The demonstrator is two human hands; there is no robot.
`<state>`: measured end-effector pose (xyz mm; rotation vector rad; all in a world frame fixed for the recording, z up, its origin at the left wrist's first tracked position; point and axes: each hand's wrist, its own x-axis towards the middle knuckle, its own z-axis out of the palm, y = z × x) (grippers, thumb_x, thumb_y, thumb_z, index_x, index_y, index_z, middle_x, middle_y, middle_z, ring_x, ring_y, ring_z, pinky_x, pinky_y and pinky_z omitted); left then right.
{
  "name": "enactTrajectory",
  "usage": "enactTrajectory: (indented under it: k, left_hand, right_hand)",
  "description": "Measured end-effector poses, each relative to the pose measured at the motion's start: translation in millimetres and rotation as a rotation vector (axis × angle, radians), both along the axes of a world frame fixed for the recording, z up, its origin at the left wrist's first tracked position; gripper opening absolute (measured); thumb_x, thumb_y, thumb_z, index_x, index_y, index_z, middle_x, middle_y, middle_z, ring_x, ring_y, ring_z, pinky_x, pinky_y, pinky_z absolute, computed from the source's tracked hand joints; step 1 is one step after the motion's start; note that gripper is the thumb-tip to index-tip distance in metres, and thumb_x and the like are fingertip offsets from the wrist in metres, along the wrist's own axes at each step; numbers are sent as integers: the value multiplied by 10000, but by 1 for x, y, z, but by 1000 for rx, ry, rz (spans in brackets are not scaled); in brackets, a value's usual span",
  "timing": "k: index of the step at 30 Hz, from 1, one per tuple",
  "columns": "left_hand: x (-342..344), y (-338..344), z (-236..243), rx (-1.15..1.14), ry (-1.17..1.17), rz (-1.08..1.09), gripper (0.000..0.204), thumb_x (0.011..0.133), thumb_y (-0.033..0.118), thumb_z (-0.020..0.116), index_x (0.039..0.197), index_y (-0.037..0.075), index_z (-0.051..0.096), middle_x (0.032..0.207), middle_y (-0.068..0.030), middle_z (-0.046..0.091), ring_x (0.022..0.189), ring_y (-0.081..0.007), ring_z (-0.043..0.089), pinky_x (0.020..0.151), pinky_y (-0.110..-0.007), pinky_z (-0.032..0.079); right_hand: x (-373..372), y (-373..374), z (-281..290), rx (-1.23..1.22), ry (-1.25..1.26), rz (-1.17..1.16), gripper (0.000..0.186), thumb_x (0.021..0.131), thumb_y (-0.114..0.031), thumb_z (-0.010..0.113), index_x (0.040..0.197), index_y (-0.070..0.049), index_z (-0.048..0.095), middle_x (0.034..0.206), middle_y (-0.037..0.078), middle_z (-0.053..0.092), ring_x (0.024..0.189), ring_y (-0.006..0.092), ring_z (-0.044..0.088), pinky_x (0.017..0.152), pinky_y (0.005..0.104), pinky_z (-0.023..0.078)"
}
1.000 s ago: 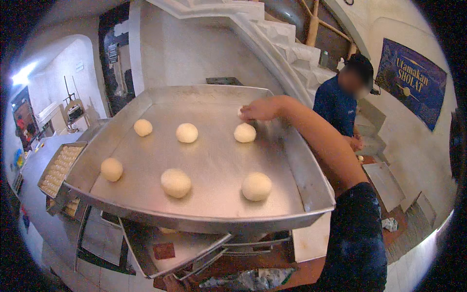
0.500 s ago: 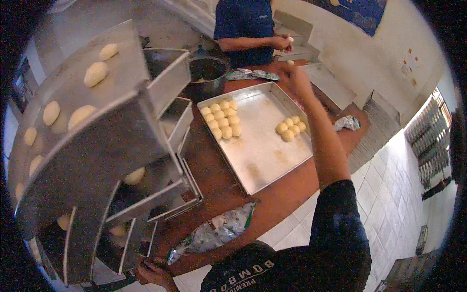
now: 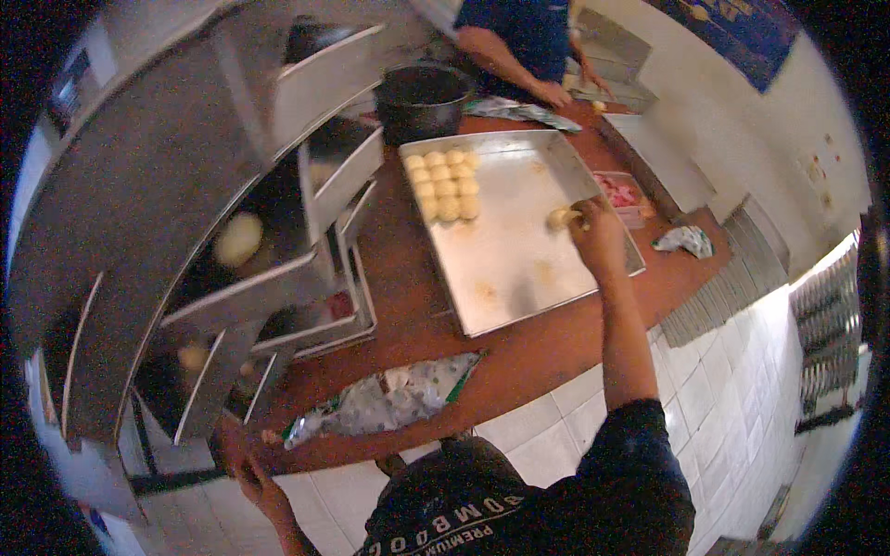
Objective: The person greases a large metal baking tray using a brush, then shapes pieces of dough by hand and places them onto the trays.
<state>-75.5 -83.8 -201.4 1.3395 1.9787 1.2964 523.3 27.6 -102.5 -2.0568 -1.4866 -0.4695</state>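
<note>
Head view, only view. Right hand (image 3: 598,233): reaching over the right-hand part of a shallow metal baking tray (image 3: 510,269), palm down, fingers bent at a small cluster of dough balls (image 3: 561,219). The cluster lies at the fingertips, to their left, on the tray floor; part of it is hidden by the hand. Whether the fingers pinch a ball or only touch it: cannot tell (blur).

Left hand (image 3: 250,474): low, at the near left edge of the brown table (image 3: 394,278), well apart from the cluster. Finger state cannot be told; the hand is dark and blurred.

Block of dough balls (image 3: 443,185): packed in rows on the same tray, left of the right hand and apart from it.

Surroundings: stacked metal pans (image 3: 250,296) rise beyond the left hand, a larger dough ball (image 3: 239,239) visible inside one. Plastic bag (image 3: 385,400) lies between the hands, nearer the left. Container with pink contents (image 3: 619,193) sits just beyond the right hand; a crumpled wrapper (image 3: 684,241) lies to its right. Black pot (image 3: 422,107) stands beyond the block. A co-worker's hand (image 3: 553,94) is at the table's far side, beyond the right hand.
</note>
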Motion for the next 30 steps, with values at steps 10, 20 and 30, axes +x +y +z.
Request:
enactTrajectory:
  k: [10, 20, 30]
  left_hand:
    - [128, -15, 96, 9, 80, -686, 378, 792, 113, 597, 1152, 43, 505, 1092, -152, 544, 998, -309, 520, 851, -356, 417]
    - [18, -49, 42, -53, -247, -79, 228, 906, 187, 452, 1031, 14, 532, 836, -58, 562, 776, -143, 530, 725, -278, 440]
    - [13, -44, 32, -137, -720, -99, 234, 893, 249, 495, 1022, 53, 494, 868, -50, 540, 720, -104, 513, 632, -247, 416]
  right_hand:
    - [-259, -72, 28, -665, 686, 1338, 321, 730, -197, 682, 993, -70, 549, 967, 79, 571, 829, 212, 581, 707, 324, 473]
    - [-310, -52, -59, -720, -327, 879, 851, 742, -628, 479, 1345, -71, 254, 1197, 204, 466, 1150, 348, 395, 945, 507, 278]
    - [-299, -42, -87, -685, -525, 1022, 730, 691, -412, 634, 1263, -37, 377, 1029, 150, 582, 951, 302, 554, 885, 445, 370]
